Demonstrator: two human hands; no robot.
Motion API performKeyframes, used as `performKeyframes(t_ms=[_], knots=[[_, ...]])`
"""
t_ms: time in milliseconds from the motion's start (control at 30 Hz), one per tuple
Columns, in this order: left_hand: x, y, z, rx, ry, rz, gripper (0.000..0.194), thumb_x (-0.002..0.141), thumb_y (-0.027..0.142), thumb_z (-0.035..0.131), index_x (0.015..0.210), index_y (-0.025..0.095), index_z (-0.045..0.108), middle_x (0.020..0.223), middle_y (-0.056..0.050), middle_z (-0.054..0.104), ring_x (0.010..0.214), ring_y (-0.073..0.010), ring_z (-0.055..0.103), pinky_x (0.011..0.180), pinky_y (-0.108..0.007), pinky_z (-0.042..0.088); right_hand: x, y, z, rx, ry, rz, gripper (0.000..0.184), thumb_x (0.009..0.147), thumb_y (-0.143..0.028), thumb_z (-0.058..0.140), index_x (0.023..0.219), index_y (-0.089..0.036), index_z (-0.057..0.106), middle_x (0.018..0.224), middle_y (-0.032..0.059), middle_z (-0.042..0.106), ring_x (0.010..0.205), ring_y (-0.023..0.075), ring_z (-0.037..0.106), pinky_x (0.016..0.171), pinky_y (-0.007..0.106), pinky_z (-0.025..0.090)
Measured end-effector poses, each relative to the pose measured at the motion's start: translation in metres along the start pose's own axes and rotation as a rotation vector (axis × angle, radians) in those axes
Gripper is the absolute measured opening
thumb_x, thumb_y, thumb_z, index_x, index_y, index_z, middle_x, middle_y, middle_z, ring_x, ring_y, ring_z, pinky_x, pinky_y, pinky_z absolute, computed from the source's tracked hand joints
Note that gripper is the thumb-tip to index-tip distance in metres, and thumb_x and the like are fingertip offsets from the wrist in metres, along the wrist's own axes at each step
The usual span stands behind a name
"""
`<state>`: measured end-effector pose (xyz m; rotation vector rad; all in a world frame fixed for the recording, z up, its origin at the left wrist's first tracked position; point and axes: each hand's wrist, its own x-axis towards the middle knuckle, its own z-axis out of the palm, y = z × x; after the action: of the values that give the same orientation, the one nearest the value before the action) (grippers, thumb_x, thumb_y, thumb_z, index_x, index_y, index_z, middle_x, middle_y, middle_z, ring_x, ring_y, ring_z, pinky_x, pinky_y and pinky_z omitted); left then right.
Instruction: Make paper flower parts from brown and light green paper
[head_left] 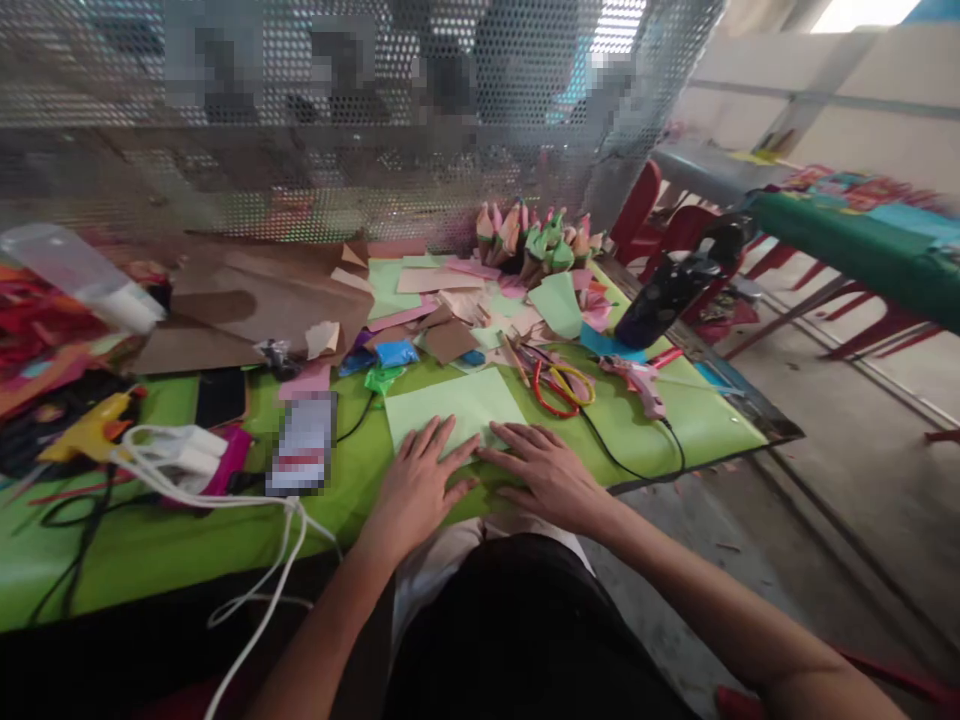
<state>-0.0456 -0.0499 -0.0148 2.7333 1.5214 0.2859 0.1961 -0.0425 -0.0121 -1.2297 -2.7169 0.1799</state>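
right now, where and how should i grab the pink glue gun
Probably by its handle, with the right hand coming from the wearer's side: the pink glue gun lies with that handle pointing nearward, its cord trailing from the end.

And there's the black top (525,620), plain and dark, filling the bottom centre of the frame! Just above it, pale, off-white cloth (439,570) shows over the lap, softly creased. Left forearm (330,620) at lower left, bare; right forearm (697,590) at lower right, bare past the elbow; left hand (420,485) and right hand (551,475), mid-frame, both bare!
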Motion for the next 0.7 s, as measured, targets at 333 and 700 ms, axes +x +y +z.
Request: performKeyframes(t_ms=[333, 700], knots=[[-0.005, -0.007, 0.007, 0.078, 0.017, 0.072, 0.058, 0.093, 0.059, 0.053, 0.149, 0.043, 0.046, 0.163, -0.009, 0.037, 0.147, -0.0347, 0.039, 0.112, -0.053, 0.042, -0.033, 0.036, -0.014, 0.054, 0.037, 0.067, 0.039, 0.098, -0.033, 0.056, 0.136, -0.027, 0.062, 0.139, 0.0064, 0.065, 0.13, 0.0251, 0.06, 0.115, 0.051, 0.038], [-0.008, -0.007, 0.007, 0.042, 0.019, 0.06, 0.061, 0.091, 0.06, 0.056, 0.148, 0.043, 0.047, 0.162, -0.01, 0.038, 0.146, -0.0361, 0.04, 0.111, -0.054, 0.04, 0.015, 0.089, -0.033, -0.208, 0.104, 0.466, 0.041, 0.094, -0.024, 0.054, 0.134, -0.026, 0.064, 0.121, 0.01, 0.072, 0.103, 0.0269, 0.07, 0.077, 0.033, 0.05]])
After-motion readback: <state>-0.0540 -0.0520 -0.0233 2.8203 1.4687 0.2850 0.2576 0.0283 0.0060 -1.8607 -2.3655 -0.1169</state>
